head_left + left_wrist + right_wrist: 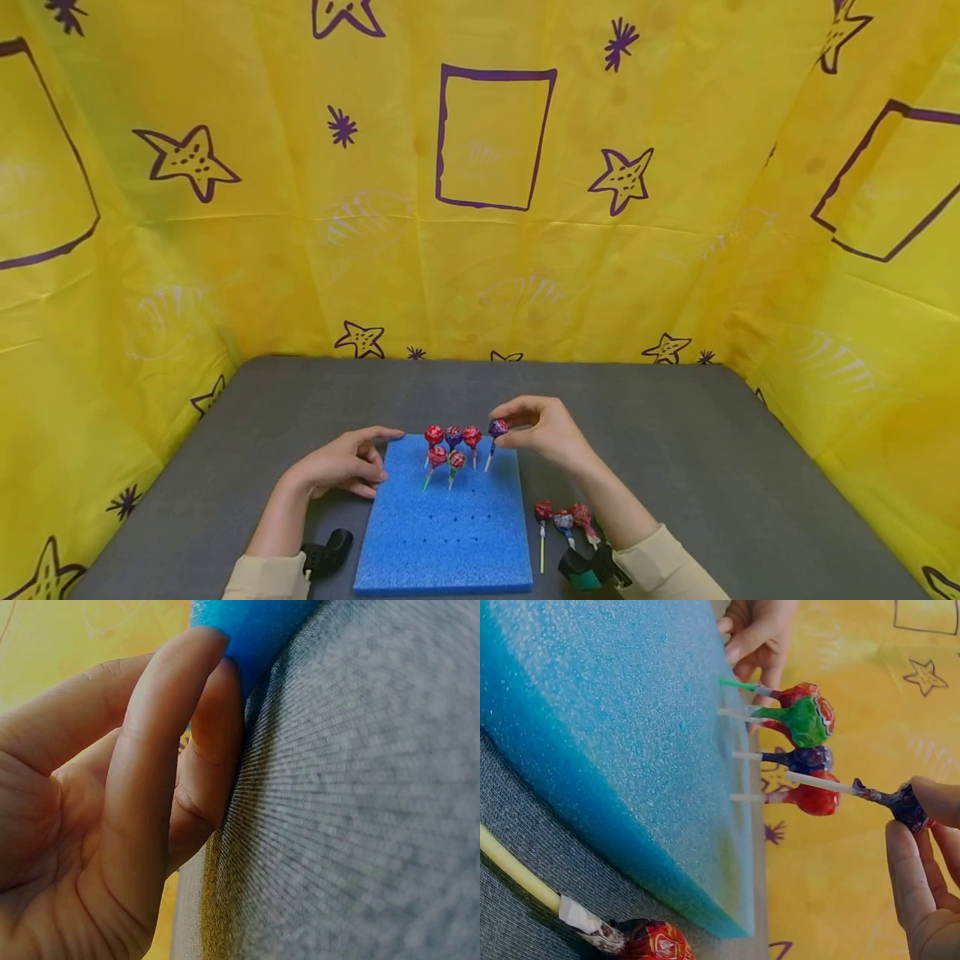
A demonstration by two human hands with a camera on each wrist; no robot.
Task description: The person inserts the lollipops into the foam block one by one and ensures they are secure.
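Note:
My right hand (546,432) pinches a purple-wrapped lollipop (907,808) by its head, between thumb and fingers. Its white stick (817,782) points down at the blue foam block (442,571), and the tip is apart from the surface. Standing in the foam's far part are several lollipops, among them a red one (434,434), a purple one (453,436) and a green-and-red one (808,720). At the foam's left edge, my left hand (347,463) touches the side, one finger stretched to the far left corner, the others loosely bent.
Rows of small holes (455,519) mark the foam's middle. On the grey table (637,417), right of the foam, lie a red lollipop (543,510) with a yellow stick, a blue one (564,522) and another red one (581,514). Yellow patterned cloth (480,275) surrounds the table.

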